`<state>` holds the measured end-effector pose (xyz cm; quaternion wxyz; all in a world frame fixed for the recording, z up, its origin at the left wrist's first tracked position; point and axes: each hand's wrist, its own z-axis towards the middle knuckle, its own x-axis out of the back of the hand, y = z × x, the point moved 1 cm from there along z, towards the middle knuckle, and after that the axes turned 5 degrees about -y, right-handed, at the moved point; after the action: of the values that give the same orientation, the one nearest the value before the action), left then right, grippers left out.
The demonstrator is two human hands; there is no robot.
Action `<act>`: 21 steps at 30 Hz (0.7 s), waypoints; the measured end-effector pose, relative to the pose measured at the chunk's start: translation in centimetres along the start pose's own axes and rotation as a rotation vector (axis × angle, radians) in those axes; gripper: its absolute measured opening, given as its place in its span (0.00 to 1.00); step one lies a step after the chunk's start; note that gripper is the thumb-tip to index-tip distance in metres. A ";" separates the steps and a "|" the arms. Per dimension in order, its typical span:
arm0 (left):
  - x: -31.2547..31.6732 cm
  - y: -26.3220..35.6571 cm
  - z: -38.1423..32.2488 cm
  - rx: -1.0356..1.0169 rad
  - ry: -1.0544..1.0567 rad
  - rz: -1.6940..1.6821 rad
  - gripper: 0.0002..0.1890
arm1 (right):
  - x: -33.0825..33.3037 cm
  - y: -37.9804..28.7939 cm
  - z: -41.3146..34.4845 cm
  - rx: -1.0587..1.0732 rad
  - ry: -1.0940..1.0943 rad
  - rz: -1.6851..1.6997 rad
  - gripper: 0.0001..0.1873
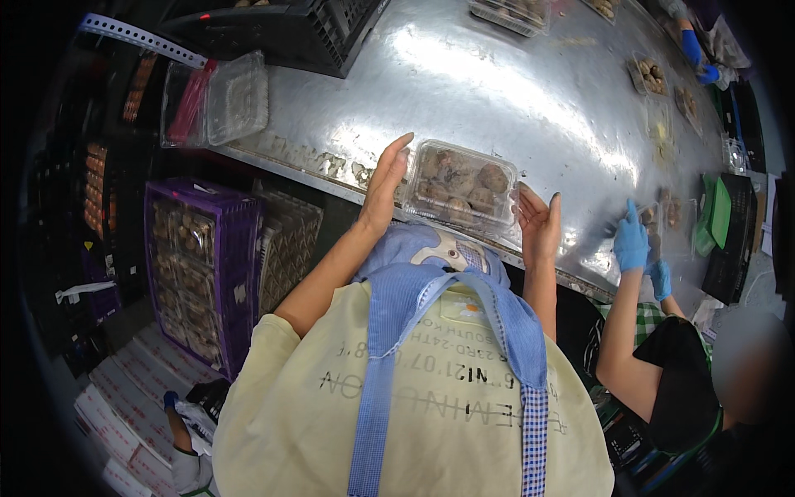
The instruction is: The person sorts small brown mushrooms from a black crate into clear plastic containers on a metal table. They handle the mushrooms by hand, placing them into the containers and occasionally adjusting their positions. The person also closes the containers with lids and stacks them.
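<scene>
A closed clear plastic clamshell box (463, 186) with several round brown mushrooms or similar produce inside lies on the metal table near its front edge. My left hand (386, 183) is upright along the box's left side, fingers extended. At the opposite side is my right hand (539, 225), palm turned toward the box and fingertips at its right edge. Both hands are bare, and neither is closed around the box. Whether the left palm touches the plastic cannot be told.
A black crate (329, 37) and an open clear box (239, 99) stand at the left. Below is a purple crate (239, 267) of packed boxes. A co-worker's blue-gloved hand (632, 242) works at the right, near more filled boxes (649, 76) and a green container (711, 214).
</scene>
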<state>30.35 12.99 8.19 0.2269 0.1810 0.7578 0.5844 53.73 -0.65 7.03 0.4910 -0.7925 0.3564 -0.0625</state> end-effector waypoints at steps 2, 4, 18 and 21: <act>0.4 0.5 0.1 0.011 -0.051 -0.020 0.32 | 0.6 -0.2 0.1 0.041 -0.004 -0.018 0.30; 0.4 0.9 0.1 0.042 -0.061 -0.136 0.30 | 1.1 0.3 0.4 0.088 -0.003 -0.129 0.24; -0.4 1.9 3.9 -0.327 -0.044 0.449 0.22 | -8.9 -0.3 2.1 0.768 -0.184 -1.216 0.17; 0.0 1.2 4.7 -0.344 -0.006 0.579 0.19 | -10.2 -0.3 2.9 0.818 -0.193 -1.399 0.22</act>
<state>32.96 17.11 8.34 0.0810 0.3496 0.5647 0.7432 47.67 7.96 8.38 0.6175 -0.5916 -0.3156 -0.4113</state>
